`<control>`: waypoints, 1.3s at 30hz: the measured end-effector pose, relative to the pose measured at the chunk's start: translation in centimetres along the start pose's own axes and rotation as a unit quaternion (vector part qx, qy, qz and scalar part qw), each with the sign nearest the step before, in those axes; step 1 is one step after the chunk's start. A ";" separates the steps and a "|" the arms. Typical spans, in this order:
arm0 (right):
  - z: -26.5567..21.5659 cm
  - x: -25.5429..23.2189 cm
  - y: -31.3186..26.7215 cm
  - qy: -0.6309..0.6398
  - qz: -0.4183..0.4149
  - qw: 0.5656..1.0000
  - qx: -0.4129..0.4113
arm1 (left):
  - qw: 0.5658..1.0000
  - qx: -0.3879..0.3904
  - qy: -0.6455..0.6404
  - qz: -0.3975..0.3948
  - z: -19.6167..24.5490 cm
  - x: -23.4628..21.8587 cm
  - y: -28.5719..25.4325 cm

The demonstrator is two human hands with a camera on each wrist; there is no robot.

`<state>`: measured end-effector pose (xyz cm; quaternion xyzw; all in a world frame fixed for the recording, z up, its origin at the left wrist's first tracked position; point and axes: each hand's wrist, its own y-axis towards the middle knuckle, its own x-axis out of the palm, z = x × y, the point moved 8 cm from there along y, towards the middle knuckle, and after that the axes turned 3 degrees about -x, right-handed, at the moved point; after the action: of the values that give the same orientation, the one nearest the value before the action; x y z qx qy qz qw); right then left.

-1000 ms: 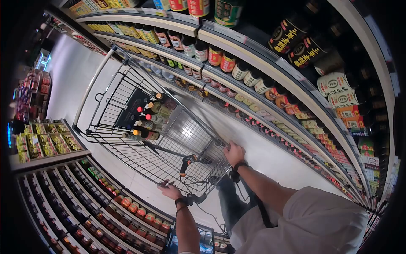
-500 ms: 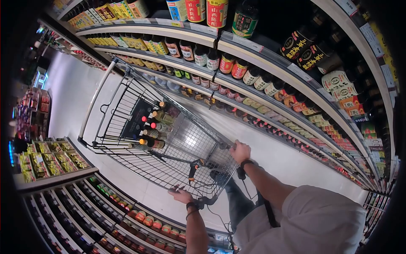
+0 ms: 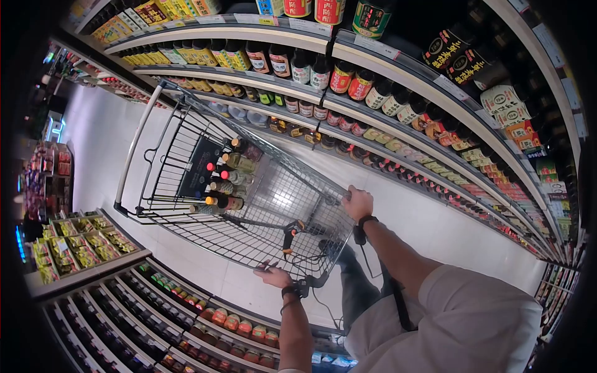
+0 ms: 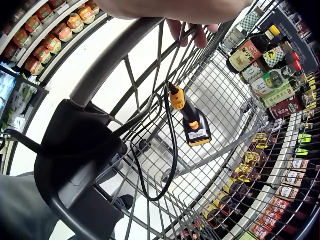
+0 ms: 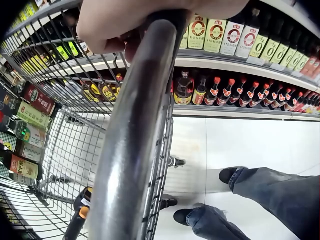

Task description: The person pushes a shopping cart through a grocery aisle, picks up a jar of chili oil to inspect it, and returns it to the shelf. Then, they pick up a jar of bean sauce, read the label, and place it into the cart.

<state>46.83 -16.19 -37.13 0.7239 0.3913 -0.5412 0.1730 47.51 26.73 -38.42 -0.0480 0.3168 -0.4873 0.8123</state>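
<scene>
Yellow-green packets fill a tilted display at the far left of the head view. Next to it, dark shelves curve along the bottom, carrying jars with red and orange lids or labels. Right of the display stands a metal wire shopping cart, reaching across the middle over a pale, shiny floor. Inside, at the end away from the person, bottles with red, yellow and tan caps sit close together beside a dark panel. Further right, the left hand grips the cart's near end, its fingers curled over the bar. Just beside it, toward the right, a black-and-orange handheld device shows among the wires, with a black cord looping near it in the left wrist view. The right hand holds the other side of the near end, fingers wrapped round the bar. Both wrists wear dark bands. A light shirt fills the lower right, and bottle-packed shelves sweep along the upper right.
</scene>
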 end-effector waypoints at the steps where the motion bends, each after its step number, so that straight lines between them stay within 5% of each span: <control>1: 0.0 0.1 0.1 0.003 0.001 1.000 -0.001 | 1.000 -0.005 0.001 0.000 -0.3 0.0 0.2; 21: 0.4 -0.3 0.1 0.031 -0.043 0.999 -0.005 | 0.997 0.071 0.003 0.026 -1.1 0.3 0.7; 24: 1.0 1.6 0.5 0.035 -0.061 0.997 -0.006 | 0.994 0.063 0.077 0.038 -0.5 0.0 0.5; 25: 1.3 2.1 0.7 0.039 -0.116 0.992 0.012 | 0.964 0.061 0.254 0.046 -1.9 -0.5 2.0; 27: 1.3 1.4 0.7 0.060 -0.128 0.990 -0.002 | 0.908 0.174 0.357 0.133 -0.5 -0.7 0.5; 28: 1.1 0.5 0.7 0.080 -0.114 0.989 -0.040 | 0.888 0.099 0.429 0.134 3.1 0.2 -3.6; 31: 2.4 -0.9 -0.3 0.154 -0.164 0.974 -0.032 | 0.776 0.440 0.452 0.033 7.9 5.4 -14.1; 33: 5.0 -3.0 -1.4 0.237 -0.130 0.959 -0.082 | 0.767 0.410 0.409 -0.276 5.3 10.1 -17.0; 35: 9.5 -2.7 -0.9 0.251 -0.095 0.953 -0.143 | 0.861 0.177 0.227 -0.419 -2.6 12.8 -17.6; 37: 15.3 -5.7 -0.5 0.330 -0.129 0.931 -0.090 | 0.795 0.298 0.446 -0.283 -1.5 13.0 -21.0; 39: 22.0 -9.7 0.3 0.384 -0.010 0.920 -0.073 | 0.793 0.280 0.468 -0.270 -1.6 13.5 -20.6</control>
<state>31.76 -34.94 -36.09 0.8576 0.4733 -0.1935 0.0565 35.28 5.25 -38.07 0.3320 0.4824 -0.7171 0.3779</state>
